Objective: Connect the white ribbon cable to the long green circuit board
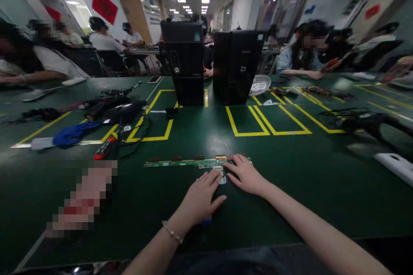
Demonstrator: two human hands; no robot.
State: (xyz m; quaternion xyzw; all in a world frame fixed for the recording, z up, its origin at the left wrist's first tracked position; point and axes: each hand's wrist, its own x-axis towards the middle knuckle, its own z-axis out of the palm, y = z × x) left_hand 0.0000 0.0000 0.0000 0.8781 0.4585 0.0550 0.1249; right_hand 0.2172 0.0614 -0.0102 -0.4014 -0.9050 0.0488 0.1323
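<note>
A long narrow green circuit board (180, 163) lies flat on the dark green table (290, 172), just ahead of me. My right hand (247, 175) rests on the board's right end, fingers stretched out and pointing left. My left hand (201, 196) lies flat on the table just below the board, fingers extended toward a small white piece (222, 179) between the two hands. A bead bracelet (172, 232) sits on my left wrist. Something blue (206, 221) peeks out under my left palm.
Two black computer towers (187, 62) (237, 66) stand upright at the table's middle, among yellow tape outlines (251, 122). Cables, a blue cloth (72, 133) and a red-handled tool (103, 149) lie at left. A white fan grille (260, 84) and other people sit around the table.
</note>
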